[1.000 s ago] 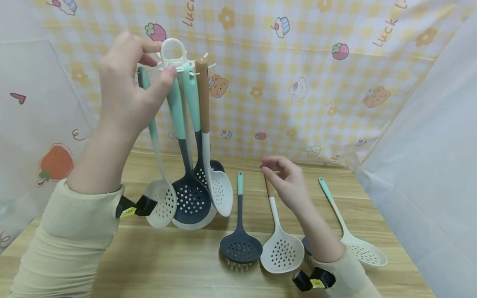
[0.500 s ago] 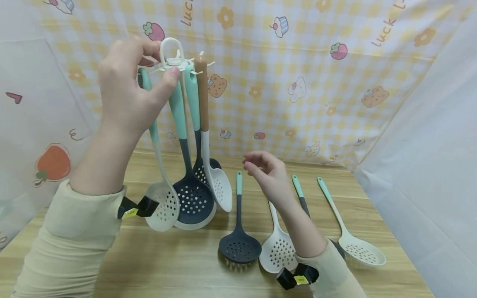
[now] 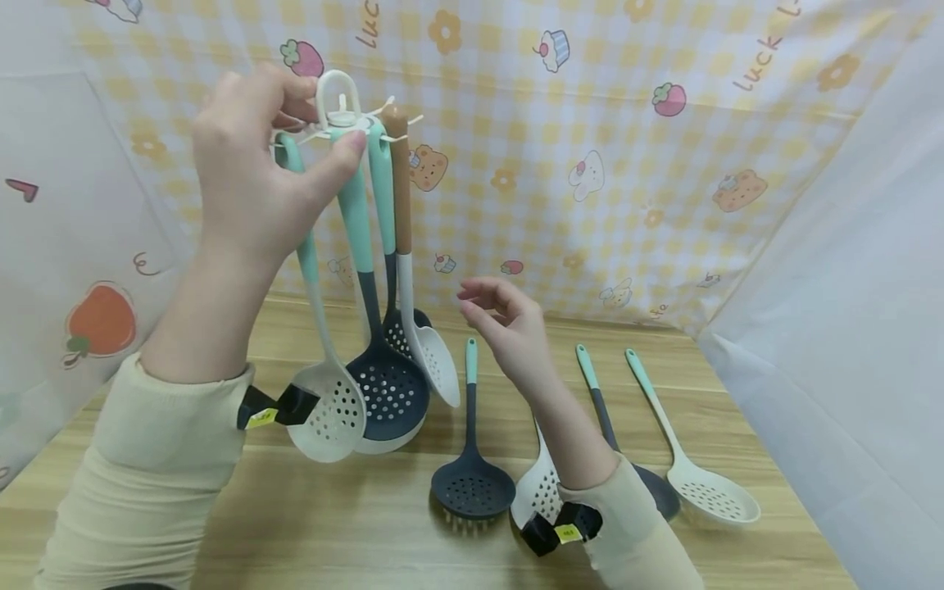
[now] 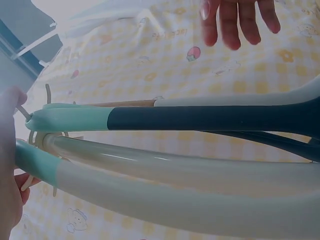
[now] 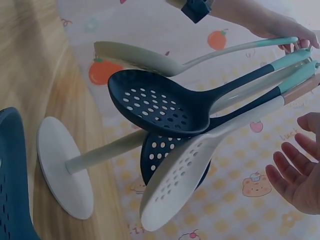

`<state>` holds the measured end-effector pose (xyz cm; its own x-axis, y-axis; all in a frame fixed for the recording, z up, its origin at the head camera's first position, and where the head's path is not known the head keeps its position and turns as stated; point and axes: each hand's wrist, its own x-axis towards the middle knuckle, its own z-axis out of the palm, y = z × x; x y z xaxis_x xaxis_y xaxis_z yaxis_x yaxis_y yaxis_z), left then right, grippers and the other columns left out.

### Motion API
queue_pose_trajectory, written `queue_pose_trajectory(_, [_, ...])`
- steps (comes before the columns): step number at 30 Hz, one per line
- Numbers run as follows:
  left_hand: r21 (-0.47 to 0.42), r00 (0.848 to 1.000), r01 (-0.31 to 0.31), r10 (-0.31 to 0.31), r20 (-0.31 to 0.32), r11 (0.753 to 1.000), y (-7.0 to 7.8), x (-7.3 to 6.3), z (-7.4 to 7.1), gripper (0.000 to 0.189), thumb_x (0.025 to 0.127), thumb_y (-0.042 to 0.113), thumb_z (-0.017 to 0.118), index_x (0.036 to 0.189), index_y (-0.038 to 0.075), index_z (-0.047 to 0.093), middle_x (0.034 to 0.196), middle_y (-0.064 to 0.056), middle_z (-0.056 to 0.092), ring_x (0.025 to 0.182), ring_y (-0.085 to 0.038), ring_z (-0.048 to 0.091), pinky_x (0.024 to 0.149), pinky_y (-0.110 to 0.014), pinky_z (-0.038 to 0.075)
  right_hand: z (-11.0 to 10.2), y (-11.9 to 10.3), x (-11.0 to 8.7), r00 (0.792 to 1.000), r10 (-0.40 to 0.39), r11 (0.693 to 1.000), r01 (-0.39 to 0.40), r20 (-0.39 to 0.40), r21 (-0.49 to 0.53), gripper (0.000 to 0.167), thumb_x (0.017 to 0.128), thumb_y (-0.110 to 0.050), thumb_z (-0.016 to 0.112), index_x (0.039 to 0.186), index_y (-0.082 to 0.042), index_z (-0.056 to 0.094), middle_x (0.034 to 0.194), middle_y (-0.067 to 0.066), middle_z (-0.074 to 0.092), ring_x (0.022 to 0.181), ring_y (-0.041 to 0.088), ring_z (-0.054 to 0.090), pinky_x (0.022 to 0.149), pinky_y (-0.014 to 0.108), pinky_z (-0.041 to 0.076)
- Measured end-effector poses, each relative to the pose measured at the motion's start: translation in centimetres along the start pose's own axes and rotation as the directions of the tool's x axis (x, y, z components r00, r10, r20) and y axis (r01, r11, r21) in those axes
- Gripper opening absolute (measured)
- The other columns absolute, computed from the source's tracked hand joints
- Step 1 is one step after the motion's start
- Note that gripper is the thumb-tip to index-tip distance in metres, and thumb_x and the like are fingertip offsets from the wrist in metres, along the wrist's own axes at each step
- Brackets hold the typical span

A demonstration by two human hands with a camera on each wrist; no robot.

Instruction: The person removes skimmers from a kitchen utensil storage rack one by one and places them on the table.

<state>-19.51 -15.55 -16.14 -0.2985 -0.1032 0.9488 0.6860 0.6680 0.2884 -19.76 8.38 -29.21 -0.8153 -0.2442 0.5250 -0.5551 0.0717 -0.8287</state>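
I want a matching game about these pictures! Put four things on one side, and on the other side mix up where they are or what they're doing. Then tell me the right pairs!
Things:
1. left hand
2. right hand
3. brown handle
4. round base

Matches:
A. holding nothing
B. joined to a white spoon
C. flat on the table
D. holding the top of the stand

Right pairs: 1-D, 2-A, 3-B, 4-C.

The right arm [image 3: 571,438] partly hides a white spoon [image 3: 533,490] at five o'clock. Its handle end is covered.
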Motion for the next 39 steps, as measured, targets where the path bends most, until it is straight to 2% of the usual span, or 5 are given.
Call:
queue_pose_trajectory(6, [0.004,1.0,-0.02,0.02,-0.015,1.0,0.1,0.0,0.0,0.051,0.072,0.039,0.069,0.099,-0.004,0.067,0.084,-0.013,0.067,0.088,0.002,0.047,0.084,-0.025,0.036,0.9,0.6,0.7,0.999,-0.02,1.0,0.02,0.029,0.011,0.032,0.091,-0.011,0.062,0.122,-0.003,0.06,0.112,0.008,0.063,0.101,0.019,0.059,0.086,0.038,0.05])
queue_pose_trajectory(17, [-0.057,0.999,0.038,-0.04,-0.036,0.998,0.1,-0.1,0.6,0.047,0.068,0.034,0.075,0.099,-0.001,0.069,0.082,-0.008,0.066,0.085,0.003,0.047,0.075,-0.018,0.038,1.5,1.1,1.8,0.998,-0.023,1.0,0.024,0.058,-0.016,0.037,0.09,-0.012,0.065,0.125,-0.004,0.059,0.112,0.011,0.064,0.101,0.018,0.06,0.086,0.035,0.05])
queue_pose_trajectory(27, [-0.073,0.997,0.047,-0.051,-0.054,0.996,0.2,-0.2,0.6,0.047,0.07,0.036,0.073,0.098,-0.002,0.07,0.08,0.021,0.055,0.084,0.001,0.049,0.07,-0.019,0.034,2.7,1.0,2.6,0.982,-0.02,0.999,0.011,0.186,0.046,0.043,0.091,-0.007,0.063,0.133,-0.003,0.053,0.121,0.013,0.061,0.11,0.023,0.058,0.091,0.031,0.047])
queue_pose_trajectory(34, [-0.081,0.995,0.083,-0.087,-0.049,0.993,0.3,-0.2,0.7,0.046,0.069,0.034,0.074,0.099,0.0,0.07,0.087,0.003,0.066,0.08,-0.003,0.054,0.067,-0.018,0.035,3.3,1.2,2.7,0.977,-0.016,1.0,0.013,0.211,0.018,0.044,0.092,-0.006,0.061,0.135,-0.006,0.052,0.121,0.011,0.061,0.107,0.017,0.06,0.091,0.03,0.047])
queue_pose_trajectory(39, [-0.083,0.994,0.093,-0.098,-0.052,0.992,0.2,-0.3,0.7,0.047,0.067,0.033,0.074,0.1,0.0,0.069,0.088,0.002,0.067,0.079,-0.002,0.054,0.066,-0.016,0.036,3.6,1.3,2.7,0.977,-0.02,1.0,0.019,0.212,0.01,0.048,0.089,0.0,0.063,0.135,-0.006,0.051,0.118,0.013,0.062,0.102,0.02,0.061,0.089,0.03,0.047])
